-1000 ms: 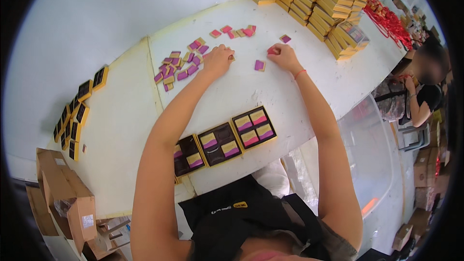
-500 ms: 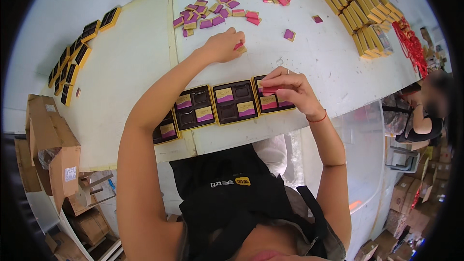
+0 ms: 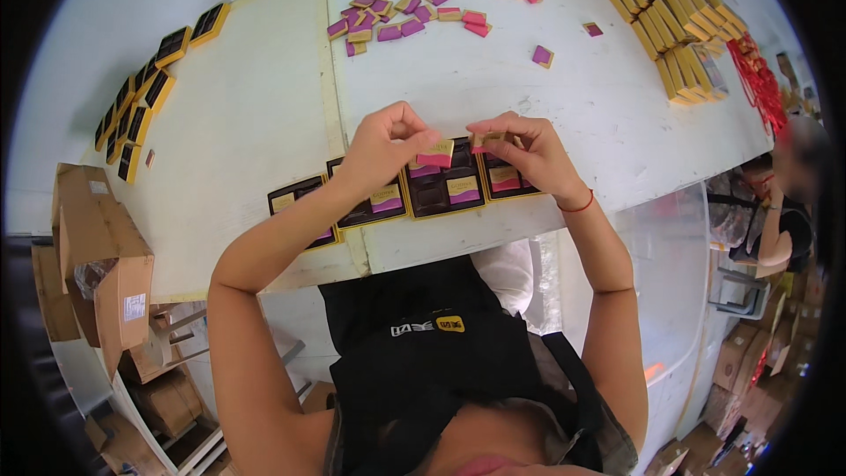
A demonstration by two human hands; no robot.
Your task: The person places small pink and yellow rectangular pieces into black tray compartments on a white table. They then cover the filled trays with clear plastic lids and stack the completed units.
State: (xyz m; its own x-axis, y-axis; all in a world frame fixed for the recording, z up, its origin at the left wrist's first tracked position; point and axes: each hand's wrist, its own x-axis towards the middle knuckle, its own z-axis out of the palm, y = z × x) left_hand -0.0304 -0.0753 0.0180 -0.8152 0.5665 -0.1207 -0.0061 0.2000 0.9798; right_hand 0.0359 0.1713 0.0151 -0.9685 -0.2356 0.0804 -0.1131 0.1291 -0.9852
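My left hand (image 3: 381, 148) pinches a pink-and-gold wrapped chocolate square (image 3: 435, 155) between thumb and fingers, above the third box (image 3: 429, 194) from the left. My right hand (image 3: 538, 157) holds another small pink-and-gold chocolate (image 3: 482, 143) in its fingertips over the rightmost box (image 3: 493, 198), partly hiding it. Both boxes belong to a row of gold-edged boxes with dark trays along the near table edge. In the third box, purple-and-gold squares sit in two diagonally opposite compartments. My left forearm covers much of the two left boxes.
A loose group of purple and pink chocolates (image 3: 388, 13) lies at the far middle, with a stray one (image 3: 542, 56) nearer. Dark-tray boxes (image 3: 141, 115) line the left side. Stacked gold boxes (image 3: 679, 26) and red ribbons (image 3: 753, 79) stand right. Another person (image 3: 784, 220) is beyond.
My left hand has come back from beside the chocolate group to the boxes, carrying the pink-and-gold square. My right hand stays over the rightmost box. The view has shifted slightly.
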